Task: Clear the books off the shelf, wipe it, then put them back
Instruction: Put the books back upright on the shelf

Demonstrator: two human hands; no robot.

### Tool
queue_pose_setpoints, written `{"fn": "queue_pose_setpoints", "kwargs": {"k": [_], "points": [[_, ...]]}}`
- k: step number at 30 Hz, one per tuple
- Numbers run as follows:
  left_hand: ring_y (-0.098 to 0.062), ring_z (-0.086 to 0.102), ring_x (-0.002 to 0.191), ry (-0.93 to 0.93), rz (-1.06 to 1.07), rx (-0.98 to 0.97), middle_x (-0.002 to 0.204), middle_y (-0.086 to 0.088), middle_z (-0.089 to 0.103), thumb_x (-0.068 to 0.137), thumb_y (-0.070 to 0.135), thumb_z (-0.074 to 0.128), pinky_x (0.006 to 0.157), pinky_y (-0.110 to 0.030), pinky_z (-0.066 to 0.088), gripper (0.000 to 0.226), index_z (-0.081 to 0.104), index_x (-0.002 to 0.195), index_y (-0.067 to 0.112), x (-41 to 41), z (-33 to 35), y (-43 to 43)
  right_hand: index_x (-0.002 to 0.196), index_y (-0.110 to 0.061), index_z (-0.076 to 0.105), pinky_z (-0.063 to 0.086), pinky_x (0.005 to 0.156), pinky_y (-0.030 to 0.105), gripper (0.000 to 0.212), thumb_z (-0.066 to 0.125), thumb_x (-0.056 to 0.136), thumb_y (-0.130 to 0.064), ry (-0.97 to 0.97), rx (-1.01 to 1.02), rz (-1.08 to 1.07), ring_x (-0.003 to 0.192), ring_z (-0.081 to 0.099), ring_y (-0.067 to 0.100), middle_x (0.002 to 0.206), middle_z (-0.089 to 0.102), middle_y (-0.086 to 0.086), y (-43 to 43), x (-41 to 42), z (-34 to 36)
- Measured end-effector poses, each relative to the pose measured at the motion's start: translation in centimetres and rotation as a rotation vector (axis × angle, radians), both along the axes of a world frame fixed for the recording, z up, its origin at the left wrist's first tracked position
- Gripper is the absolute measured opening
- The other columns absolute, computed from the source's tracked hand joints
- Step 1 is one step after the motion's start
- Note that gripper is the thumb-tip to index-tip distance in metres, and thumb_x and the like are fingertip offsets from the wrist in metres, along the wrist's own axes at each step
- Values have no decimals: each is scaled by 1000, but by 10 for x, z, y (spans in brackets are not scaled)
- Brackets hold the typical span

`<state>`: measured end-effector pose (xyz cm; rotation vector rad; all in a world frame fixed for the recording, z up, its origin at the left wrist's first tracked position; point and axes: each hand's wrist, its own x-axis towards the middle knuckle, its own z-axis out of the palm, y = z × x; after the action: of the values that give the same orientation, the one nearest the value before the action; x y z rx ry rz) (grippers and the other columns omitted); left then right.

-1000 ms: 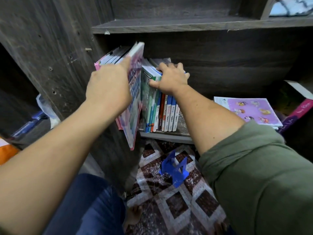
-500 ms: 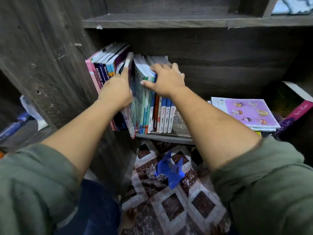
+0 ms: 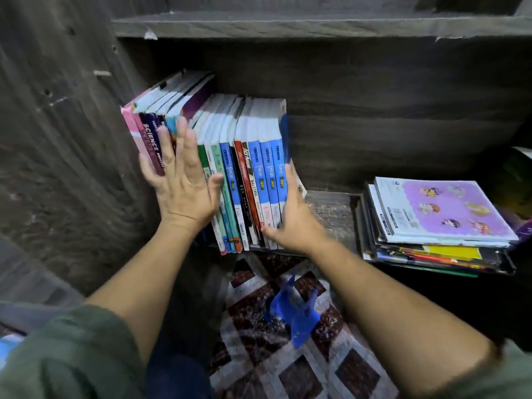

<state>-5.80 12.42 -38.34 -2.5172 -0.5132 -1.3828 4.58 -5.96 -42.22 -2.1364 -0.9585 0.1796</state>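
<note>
**Paperback row squared up on the dark wooden shelf**

Paper-covered books (image 3: 230, 180) stand upright in a tight row at the left end of the shelf (image 3: 331, 208), spines facing out, the leftmost ones leaning against the side panel (image 3: 72, 139). Left of the row's middle, the left hand (image 3: 181, 182) lies flat on the spines, fingers straight and spread, holding nothing. At the right end of the row, the right hand (image 3: 290, 217) presses against the last blue book, thumb under the spines near the shelf edge; its fingers are hidden behind the cover, so I cannot tell how far they curl.

These look like thin softcover workbooks: light singly, fairly heavy as a block, floppy and with glossy covers likely to slide against each other. The safest hold is probably a squeeze from both ends of the row, low down, so the middle ones cannot sag or fan out.

Right of the row the shelf board shows bare, worn dark wood, then a flat stack of books (image 3: 437, 223) with a purple cover on top. Below the row, a patterned floor carries a blue bookend (image 3: 296, 315). Another dark board runs above the row.
</note>
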Motion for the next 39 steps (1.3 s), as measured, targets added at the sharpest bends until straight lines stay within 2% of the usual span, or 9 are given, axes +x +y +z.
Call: {"fn": "queue_pose_setpoints", "kwargs": {"k": [5,9,14,19,22,25,29,33,39], "points": [[-27,-14,147,-40,66,39,158,3,-27,88,68,-2,112,-45,-15,80,-24,149,21,9,-11,5,147,-49,-13,44,103,52,138,86,54,-26,172,-8,-40,125,52,24,142,46,2,0,12,-37],[-20,-26,144,-15,-11,121,154,0,-34,86,73,4,114,-44,-14,90,-25,148,13,8,-29,3,148,-50,1,46,99,54,145,85,30,-51,313,23,-138,122,53,21,131,56,-8,4,17,-59],[-18,-25,144,7,-5,163,154,-2,-35,91,70,6,114,-45,-14,87,-27,147,13,12,-35,10,146,-55,1,45,104,47,134,94,54,-26,383,96,-102,125,51,13,138,53,-11,11,12,-55],[-19,-25,144,-22,82,156,154,-1,-34,91,69,9,113,-44,-18,87,-26,148,13,9,-23,1,149,-48,-5,40,109,46,133,91,61,-19,398,67,-36,130,45,10,146,46,-8,10,14,-43],[-19,-23,144,-6,40,146,159,-7,-14,94,63,13,115,-45,-14,83,-23,149,14,16,-5,-6,145,-54,-11,40,108,49,139,92,58,-20,385,44,-6,130,46,15,147,46,-5,11,23,-36],[-24,-12,147,40,-6,82,154,-10,8,96,60,17,115,-45,-10,75,-2,150,11,20,2,-14,142,-59,-12,37,110,52,136,90,61,-21,371,4,13,133,43,17,148,45,-5,11,25,-34],[-33,11,143,50,29,-34,151,-13,24,94,59,28,111,-47,-1,74,16,146,8,13,13,-34,146,-53,-11,35,111,47,129,87,67,-27,278,-207,22,132,46,22,147,46,-1,-2,26,-19],[-31,24,143,154,-85,31,146,-14,40,90,45,49,108,-48,10,65,37,143,10,12,40,-70,148,-36,30,45,100,37,90,80,74,-36,-92,-543,17,124,52,28,138,54,8,-28,27,19],[-27,27,138,349,-58,-109,148,-8,33,84,33,62,111,-47,12,71,31,145,13,30,56,-97,137,-29,47,42,99,37,54,61,88,-46,-404,-596,-101,123,49,30,132,52,8,-93,13,55]]}}
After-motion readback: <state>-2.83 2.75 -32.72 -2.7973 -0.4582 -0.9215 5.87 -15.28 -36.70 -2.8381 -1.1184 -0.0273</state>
